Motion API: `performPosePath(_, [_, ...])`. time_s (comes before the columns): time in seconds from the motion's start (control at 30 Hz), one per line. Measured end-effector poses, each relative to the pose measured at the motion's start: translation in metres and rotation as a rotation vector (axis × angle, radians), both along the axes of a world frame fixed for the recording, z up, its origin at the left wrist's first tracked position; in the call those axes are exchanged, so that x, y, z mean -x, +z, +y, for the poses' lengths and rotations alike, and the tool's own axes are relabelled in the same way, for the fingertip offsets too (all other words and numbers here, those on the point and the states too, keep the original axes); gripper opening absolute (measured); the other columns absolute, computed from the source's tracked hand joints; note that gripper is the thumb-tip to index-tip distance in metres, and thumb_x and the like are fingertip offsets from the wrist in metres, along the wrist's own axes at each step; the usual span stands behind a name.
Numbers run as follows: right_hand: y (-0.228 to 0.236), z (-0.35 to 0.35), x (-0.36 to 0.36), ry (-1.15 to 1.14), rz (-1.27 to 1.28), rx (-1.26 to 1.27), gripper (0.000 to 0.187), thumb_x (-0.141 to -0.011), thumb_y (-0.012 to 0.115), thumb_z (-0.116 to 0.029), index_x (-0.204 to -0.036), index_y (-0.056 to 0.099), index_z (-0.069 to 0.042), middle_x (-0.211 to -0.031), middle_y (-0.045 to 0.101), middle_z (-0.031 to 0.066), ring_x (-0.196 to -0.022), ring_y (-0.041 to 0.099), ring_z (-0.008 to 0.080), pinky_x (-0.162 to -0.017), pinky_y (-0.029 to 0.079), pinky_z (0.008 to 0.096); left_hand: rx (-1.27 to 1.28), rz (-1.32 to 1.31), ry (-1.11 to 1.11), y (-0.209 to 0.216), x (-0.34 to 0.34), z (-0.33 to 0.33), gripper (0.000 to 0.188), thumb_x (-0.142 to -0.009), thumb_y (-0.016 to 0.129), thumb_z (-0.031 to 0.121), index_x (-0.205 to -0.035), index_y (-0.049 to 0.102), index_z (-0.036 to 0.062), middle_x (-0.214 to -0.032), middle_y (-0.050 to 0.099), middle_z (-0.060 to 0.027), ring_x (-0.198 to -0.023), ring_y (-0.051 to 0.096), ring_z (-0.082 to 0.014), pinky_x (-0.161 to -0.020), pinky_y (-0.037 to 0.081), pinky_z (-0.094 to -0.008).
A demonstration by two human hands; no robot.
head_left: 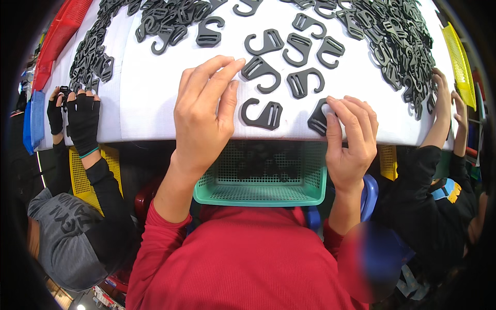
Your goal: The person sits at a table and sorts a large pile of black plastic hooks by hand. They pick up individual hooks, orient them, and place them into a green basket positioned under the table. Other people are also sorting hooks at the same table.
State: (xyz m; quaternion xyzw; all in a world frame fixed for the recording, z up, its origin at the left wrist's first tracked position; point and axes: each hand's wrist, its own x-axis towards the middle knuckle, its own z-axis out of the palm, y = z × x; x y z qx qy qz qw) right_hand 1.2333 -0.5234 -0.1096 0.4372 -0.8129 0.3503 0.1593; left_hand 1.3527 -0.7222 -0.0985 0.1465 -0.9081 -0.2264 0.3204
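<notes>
Black plastic hooks with slotted ends lie spread on the white table in front of me. My left hand [204, 106] is open, thumb and fingers apart, its index fingertip beside the edge of one slotted hook [254, 68]. My right hand [354, 139] has its thumb and fingertips closed on the side of another black hook [316, 123] at the table's front edge; the fingers cover its curved end. Between my hands lie a hook with its curl to the left [268, 116] and one with its curl to the right [298, 84].
Hooks are heaped at the far middle [173, 18] and right [395, 36]. Below the table edge, a green basket [258, 196] holds dark pieces. Co-workers' hands work at the left [83, 119] and right [440, 108]. Red [64, 31] and yellow [457, 64] baskets flank the table.
</notes>
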Motion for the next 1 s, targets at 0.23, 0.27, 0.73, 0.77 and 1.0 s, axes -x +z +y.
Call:
performPosePath(0.23, [0.013,-0.026,0.013,0.052,0.046,-0.095,0.034,-0.076,0.07,-0.002,-0.109,0.067,-0.008,-0.109,0.065,0.004,-0.104,0.057,0.0257,-0.087,0.042,0.0374,-0.004,0.014,-0.002,-0.005,0.001,0.0,0.028,-0.082,0.063,-0.006,-0.107,0.07,0.0035,-0.105,0.067,-0.0108,-0.09,0.06,-0.0264,-0.078,0.049,-0.0342])
performPosePath(0.27, [0.016,-0.03,0.017,0.076,0.071,-0.126,0.036,-0.076,0.07,-0.002,-0.111,0.067,-0.009,-0.11,0.065,0.0036,-0.105,0.056,0.0254,-0.087,0.042,0.0374,0.003,0.027,-0.007,-0.006,0.0,0.0,0.028,-0.081,0.064,-0.006,-0.106,0.07,0.0034,-0.104,0.066,-0.0102,-0.088,0.059,-0.0263,-0.076,0.049,-0.0342])
performPosePath(0.73, [0.037,-0.04,0.013,0.137,-1.049,0.269,0.021,-0.085,0.071,-0.003,-0.106,0.07,0.0,-0.077,0.067,0.0022,-0.063,0.06,0.0062,-0.054,0.045,0.0195,-0.618,0.066,-0.171,0.026,0.014,0.027,0.029,-0.091,0.062,0.009,-0.119,0.064,-0.0008,-0.099,0.066,-0.0131,-0.073,0.061,-0.0167,-0.062,0.05,-0.0283])
performPosePath(0.77, [0.038,-0.041,0.01,0.135,-1.183,0.338,0.021,-0.086,0.071,-0.005,-0.106,0.069,0.001,-0.076,0.067,0.0018,-0.061,0.059,0.0051,-0.052,0.044,0.0182,-0.757,0.063,-0.192,0.027,0.015,0.028,0.03,-0.092,0.062,0.009,-0.12,0.063,-0.0006,-0.097,0.066,-0.0112,-0.072,0.06,-0.0141,-0.061,0.049,-0.0267])
performPosePath(1.0, [0.044,-0.041,-0.006,0.254,-1.257,0.354,0.023,-0.096,0.058,-0.005,-0.116,0.066,-0.002,-0.076,0.061,0.0009,-0.058,0.055,0.0038,-0.05,0.043,0.0176,-1.225,-0.027,-0.284,0.037,0.008,0.025,0.039,-0.094,0.06,0.004,-0.133,0.055,-0.001,-0.088,0.059,-0.0003,-0.071,0.053,-0.004,-0.063,0.045,-0.018])
